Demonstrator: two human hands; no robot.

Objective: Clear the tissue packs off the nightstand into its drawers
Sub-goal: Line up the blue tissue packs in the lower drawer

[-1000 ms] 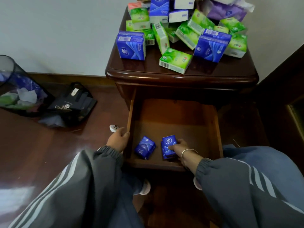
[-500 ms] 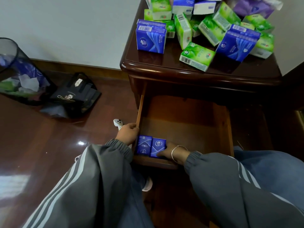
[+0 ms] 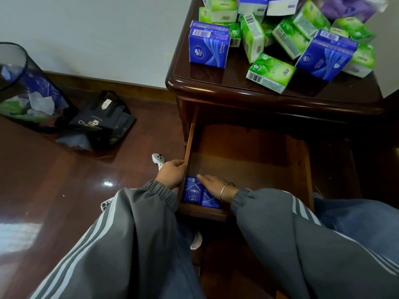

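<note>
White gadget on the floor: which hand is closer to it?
Left. The left hand grips the side wall of the drawer, right beside the white gadget; the right hand is farther off, inside the drawer, resting on the blue tissue packs.

A plain pale wall (image 3: 97, 29) runs behind, met at the bottom by a dark wooden baseboard (image 3: 121, 83). The floor (image 3: 54, 180) is glossy red-brown wood, with a bright patch of reflected light near its left edge and a small glint further in. Against the wall stands the nightstand (image 3: 216, 89), dark polished wood with a rounded rim. At left a black mesh wastebasket (image 3: 15, 67) stands on the floor, with a black bag (image 3: 101, 124) lying just beside it.
</note>
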